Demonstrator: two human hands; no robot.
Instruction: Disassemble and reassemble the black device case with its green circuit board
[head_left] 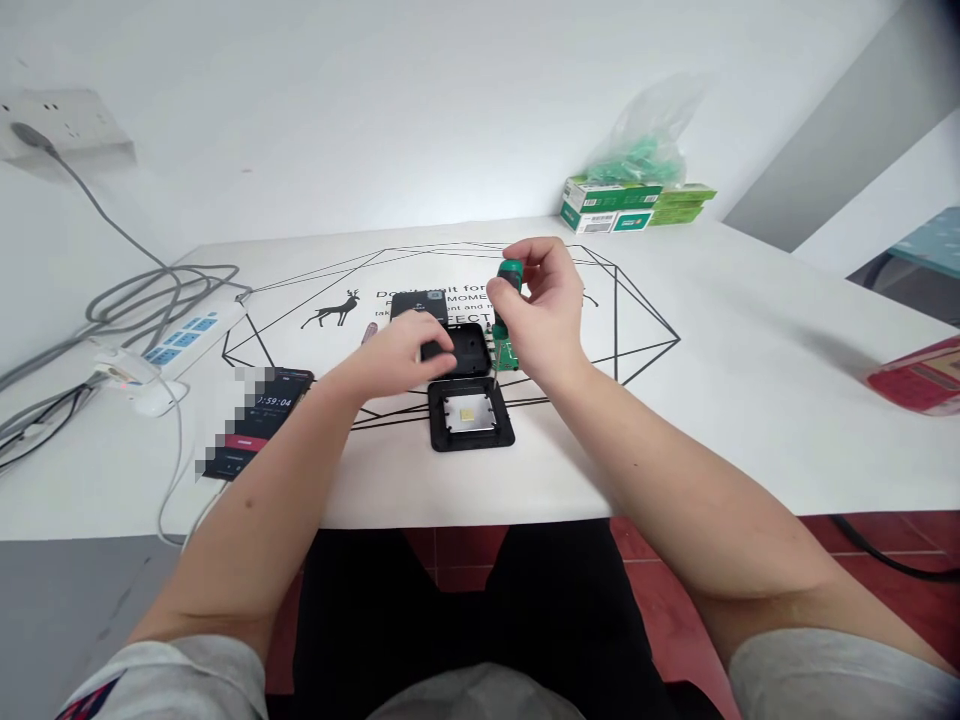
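My right hand grips the green and black handle of a screwdriver, held upright. Its thin shaft points down to the upper right corner of a square black frame. Inside that frame lies a silver metal plate with a small yellow square in its middle. Just behind the frame is a black plastic housing with its hollow side up. Over the housing's left side hovers my left hand, thumb and fingers apart; whether it touches the housing I cannot tell. A green circuit board shows partly beside my right hand.
Behind my left hand lies a dark flat box. A phone with a running timer rests at left, near a white power strip and tangled cables. Green and white boxes stand at the back right; a red package sits far right.
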